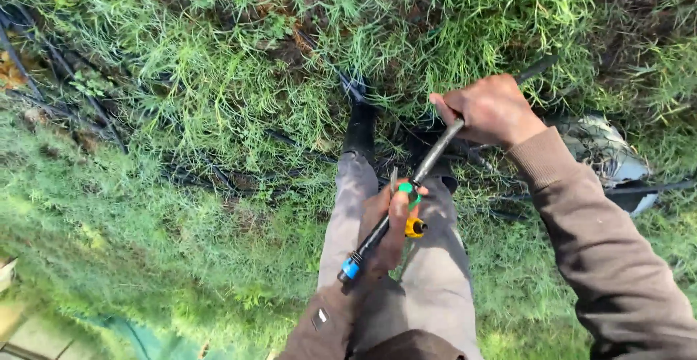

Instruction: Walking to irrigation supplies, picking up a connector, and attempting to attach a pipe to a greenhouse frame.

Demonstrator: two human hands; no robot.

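While gripped, black hose (406,189) spans both hands, left (388,233), right (490,109).

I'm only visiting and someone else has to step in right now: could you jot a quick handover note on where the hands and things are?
Left hand: shut on the lower part of the black hose, also holding small green and yellow pieces.
Right hand: shut on the hose higher up.
Hose: slants over the legs above the grass; blue fitting on its lower end.
Done: blue fitting is on.
Left: cannot tell.

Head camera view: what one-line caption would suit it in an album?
Standing in grass, left hand and right hand grip a black hose with a blue end fitting.
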